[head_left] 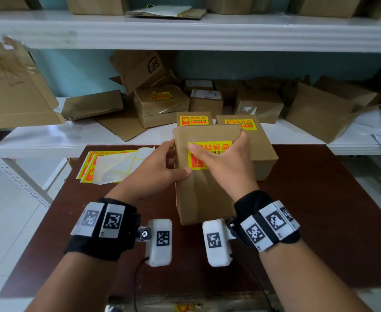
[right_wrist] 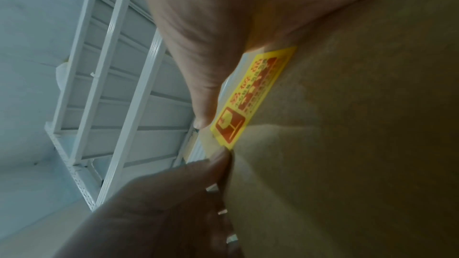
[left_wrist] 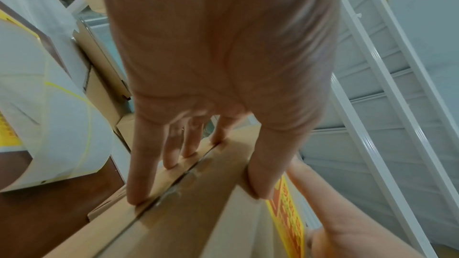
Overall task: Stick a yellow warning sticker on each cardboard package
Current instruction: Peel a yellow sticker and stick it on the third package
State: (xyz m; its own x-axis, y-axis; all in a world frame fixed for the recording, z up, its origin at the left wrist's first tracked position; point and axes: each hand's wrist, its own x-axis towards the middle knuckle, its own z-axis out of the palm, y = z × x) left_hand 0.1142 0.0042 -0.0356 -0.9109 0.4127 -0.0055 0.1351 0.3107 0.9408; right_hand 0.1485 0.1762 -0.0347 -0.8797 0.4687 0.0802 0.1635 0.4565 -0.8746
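Above the brown table I hold a flat cardboard package [head_left: 203, 194] in both hands, with a yellow warning sticker [head_left: 214, 147] on its top face. My left hand [head_left: 162, 167] grips the package's left edge, thumb on top and fingers on the side seam [left_wrist: 174, 156]. My right hand [head_left: 225, 163] lies over the sticker, with its thumb pressing the sticker's left end and its fingers curled over the far right edge. The right wrist view shows the sticker [right_wrist: 250, 93] flat on the cardboard [right_wrist: 347, 144] beside my thumb. In the left wrist view the sticker [left_wrist: 288, 223] is seen edge-on.
Sticker sheets [head_left: 88, 164] and a curled, peeled backing sheet [head_left: 117, 165] lie at the table's far left. Two stickered boxes [head_left: 193, 120] [head_left: 241, 123] stand just behind the held package. The white shelf [head_left: 50, 136] beyond carries several more boxes, one of them stickered [head_left: 160, 104].
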